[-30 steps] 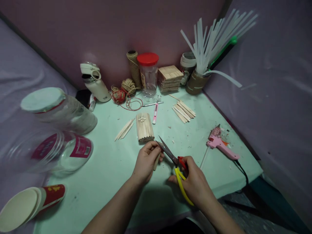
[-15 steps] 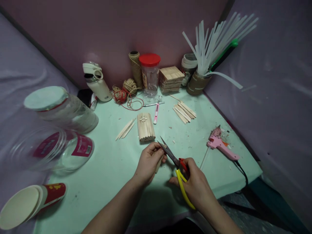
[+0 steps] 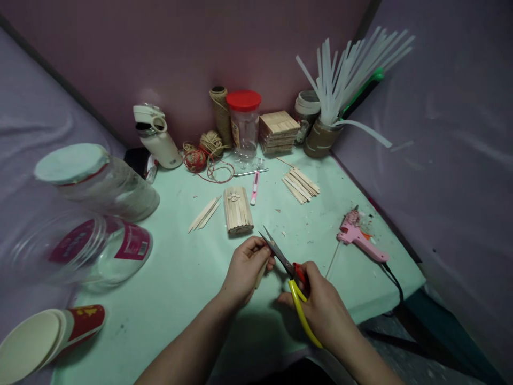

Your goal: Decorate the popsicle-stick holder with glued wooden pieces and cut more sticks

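Note:
My left hand point(image 3: 246, 270) is closed on a flat wooden craft stick point(image 3: 260, 277), whose lower part shows below the fingers. Against its fingertips lie the blades of a pair of scissors point(image 3: 285, 262), a little apart at the tips. A small pale bit of wood shows between the blades. Wrapped around the red and yellow handles, my right hand point(image 3: 320, 299) holds the scissors. Just beyond my left hand stands a small craft-stick box point(image 3: 238, 214) with a flower of wood pieces on its front. Several pointed stick pieces point(image 3: 204, 214) lie to its left.
A pink glue gun point(image 3: 360, 238) rests at the right, its cord off the edge. Craft sticks point(image 3: 300, 185), a pink cutter point(image 3: 255, 188) and twine balls point(image 3: 210, 143) lie farther back. Jars point(image 3: 132, 243) and paper cups point(image 3: 84, 323) line the left side.
The view has shifted slightly, so the tabletop things appear a little to the left. Less of the stick's tip shows between the scissor blades. Both hands keep nearly the same pose.

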The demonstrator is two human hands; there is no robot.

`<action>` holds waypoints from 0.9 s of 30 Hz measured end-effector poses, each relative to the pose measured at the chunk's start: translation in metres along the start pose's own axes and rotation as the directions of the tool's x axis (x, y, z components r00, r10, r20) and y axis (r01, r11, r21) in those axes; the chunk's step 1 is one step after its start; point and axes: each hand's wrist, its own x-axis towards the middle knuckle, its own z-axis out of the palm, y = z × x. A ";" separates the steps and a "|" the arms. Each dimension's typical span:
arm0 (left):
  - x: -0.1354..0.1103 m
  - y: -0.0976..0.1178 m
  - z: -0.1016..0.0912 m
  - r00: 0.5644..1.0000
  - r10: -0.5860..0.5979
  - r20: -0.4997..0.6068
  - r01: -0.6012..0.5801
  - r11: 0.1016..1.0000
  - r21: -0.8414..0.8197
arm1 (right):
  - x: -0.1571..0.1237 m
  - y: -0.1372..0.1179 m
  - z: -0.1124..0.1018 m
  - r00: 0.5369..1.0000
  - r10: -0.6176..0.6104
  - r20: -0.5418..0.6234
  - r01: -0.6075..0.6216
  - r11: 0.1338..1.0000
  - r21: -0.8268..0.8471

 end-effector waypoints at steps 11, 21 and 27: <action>-0.001 -0.002 0.001 0.998 -0.060 0.000 0.060 0.998 0.005 | -0.003 -0.001 -0.006 0.999 -0.010 0.049 0.015 0.995 -0.102; -0.005 -0.005 0.000 0.977 -0.183 0.106 0.157 0.963 0.219 | -0.006 0.002 -0.011 0.983 0.006 0.182 -0.020 0.997 0.073; -0.010 -0.005 0.004 0.978 -0.187 0.094 0.161 0.959 0.235 | -0.014 -0.002 -0.014 0.965 -0.007 0.262 -0.016 0.996 0.084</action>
